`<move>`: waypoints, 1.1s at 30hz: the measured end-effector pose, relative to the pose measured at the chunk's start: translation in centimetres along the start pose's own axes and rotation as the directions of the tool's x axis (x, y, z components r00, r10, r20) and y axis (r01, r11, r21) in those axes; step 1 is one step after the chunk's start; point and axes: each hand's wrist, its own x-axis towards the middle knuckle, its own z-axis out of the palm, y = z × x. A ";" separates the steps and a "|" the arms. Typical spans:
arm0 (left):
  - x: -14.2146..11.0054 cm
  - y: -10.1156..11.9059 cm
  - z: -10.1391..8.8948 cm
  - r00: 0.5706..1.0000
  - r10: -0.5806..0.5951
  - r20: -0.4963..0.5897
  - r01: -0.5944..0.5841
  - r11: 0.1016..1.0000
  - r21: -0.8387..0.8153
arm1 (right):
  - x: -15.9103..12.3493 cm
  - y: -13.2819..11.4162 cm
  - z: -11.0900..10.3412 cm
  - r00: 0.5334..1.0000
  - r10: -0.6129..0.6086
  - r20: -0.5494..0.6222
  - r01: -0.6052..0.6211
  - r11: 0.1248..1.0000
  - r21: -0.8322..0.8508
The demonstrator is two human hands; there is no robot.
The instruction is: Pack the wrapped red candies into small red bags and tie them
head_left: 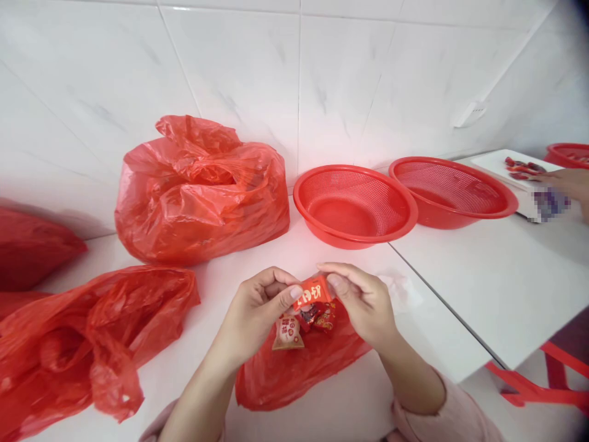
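Note:
A small red wrapped candy (313, 292) with pale lettering is pinched at both ends. My left hand (262, 307) has its thumb and finger closed on the left end, and my right hand (365, 301) closes on the right end. Just below lies a flat red plastic bag (294, 383) on the table. On that bag sit a beige and white snack packet (288, 333) and several red wrapped candies (324, 318), partly covered by the held one and by my fingers.
Behind stand two red mesh baskets (354, 218) (453, 215) and a bulging red plastic bag (202, 202) against the tiled wall. More crumpled red bags (92, 344) lie at left. At far right, another person's hand (568, 181) is near a white tray (494, 162) holding red packets.

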 end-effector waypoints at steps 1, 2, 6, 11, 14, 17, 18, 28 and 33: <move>0.0 -0.1 0.0 0.999 0.025 -0.036 -0.025 0.999 0.021 | 0.0 0.0 0.1 0.991 0.130 0.037 -0.134 0.984 0.116; 0.1 -0.3 0.0 0.997 0.046 -0.060 -0.043 0.998 0.043 | -0.1 0.0 0.2 0.968 0.229 0.105 -0.247 0.945 0.216; 0.0 -0.6 0.5 0.996 0.063 -0.068 -0.054 0.990 0.132 | -0.4 0.3 0.2 0.899 0.342 0.272 -0.425 0.831 0.359; 0.0 -0.6 0.5 0.996 0.065 -0.055 -0.057 0.988 0.147 | -0.7 0.7 -0.6 0.924 0.327 0.199 -0.382 0.807 0.450; 0.0 -0.4 0.2 0.994 0.076 -0.078 -0.064 0.987 0.146 | -0.8 0.6 -1.0 0.928 0.330 0.171 -0.372 0.817 0.440; 0.1 -0.3 0.1 0.995 0.079 -0.068 -0.067 0.984 0.166 | -0.8 0.5 -1.1 0.932 0.313 0.185 -0.364 0.817 0.447; 0.1 -0.4 0.2 0.996 0.076 -0.043 -0.067 0.982 0.174 | -0.8 0.4 -1.1 0.932 0.303 0.197 -0.360 0.815 0.454; -0.3 -0.3 1.1 0.934 -0.257 0.248 0.250 0.966 0.059 | 1.3 0.6 0.1 0.853 0.320 0.413 -0.457 0.839 0.296; 0.5 -0.6 0.7 0.995 -0.073 0.074 0.076 0.996 -0.049 | 1.5 0.7 1.0 0.907 0.317 0.277 -0.398 0.860 0.319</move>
